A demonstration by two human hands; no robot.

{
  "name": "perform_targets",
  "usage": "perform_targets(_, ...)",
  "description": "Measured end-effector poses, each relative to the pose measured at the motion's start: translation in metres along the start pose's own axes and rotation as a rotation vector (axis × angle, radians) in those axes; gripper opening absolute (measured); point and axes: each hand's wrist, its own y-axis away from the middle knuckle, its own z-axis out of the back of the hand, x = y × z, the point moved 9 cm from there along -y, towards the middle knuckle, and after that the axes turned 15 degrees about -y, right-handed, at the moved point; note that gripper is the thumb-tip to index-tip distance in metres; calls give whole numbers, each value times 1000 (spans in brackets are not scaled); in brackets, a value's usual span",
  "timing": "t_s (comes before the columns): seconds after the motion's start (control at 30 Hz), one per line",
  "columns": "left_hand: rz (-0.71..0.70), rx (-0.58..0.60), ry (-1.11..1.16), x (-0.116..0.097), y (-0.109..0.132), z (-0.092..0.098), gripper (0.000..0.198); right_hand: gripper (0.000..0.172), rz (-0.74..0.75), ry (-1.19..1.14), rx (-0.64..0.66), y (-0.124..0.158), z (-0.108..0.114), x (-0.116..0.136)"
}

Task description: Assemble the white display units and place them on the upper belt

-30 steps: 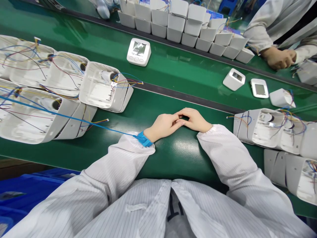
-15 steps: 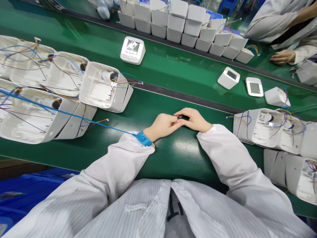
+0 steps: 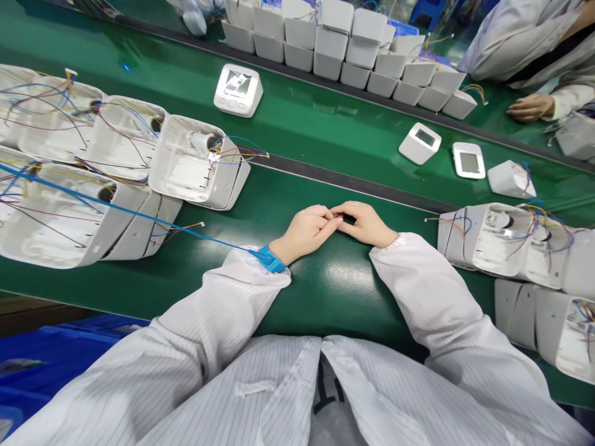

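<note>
My left hand (image 3: pixel 304 232) and my right hand (image 3: pixel 367 224) rest side by side on the green bench top (image 3: pixel 325 285), fingertips meeting between them. The left hand's fingers are bent and held together, and they lie against the right hand's fingertips. My right thumb and forefinger curl into a small pinch at that spot. I see nothing in either hand. A blue wrist strap (image 3: pixel 269 260) sits on my left wrist, and its blue cord (image 3: pixel 139 214) runs off to the left.
Open white housings with coloured wires (image 3: pixel 195 161) are stacked at the left, and more housings (image 3: pixel 506 241) at the right. On the moving belt (image 3: pixel 325 130) ride a white display unit (image 3: pixel 238 90), further units (image 3: pixel 419 143) and stacked casings (image 3: pixel 353 43). Another person's hand (image 3: pixel 527 108) rests at the far right.
The units on the belt have drifted left. My left fingers have shifted slightly over the right fingertips. The other person's hand has pulled back toward the far right.
</note>
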Motion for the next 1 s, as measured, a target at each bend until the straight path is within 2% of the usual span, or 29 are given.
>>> perform_targets(0.13, 78, -34, 27, 6, 0, 5, 43, 25, -8, -18, -8, 0, 1, 1)
perform_targets(0.27, 153, 33, 117, 11, 1, 2, 45, 26, -9, -32, -1, 0, 1, 0)
perform_targets(0.5, 160, 101, 240, 12, 4, -3, 42, 33, -6, -57, 12, 1, 1, 0)
perform_targets(0.67, 189, 47, 180, 14, 4, 1, 42, 30, -13, -49, 6, 0, 1, 0)
perform_targets(0.8, 146, -37, 119, 9, 1, 8, 45, 27, -13, -41, -3, 0, 1, 2)
perform_targets(1.0, 63, -23, 173, 1, 0, 8, 50, 32, -27, -4, 9, 0, 0, 0)
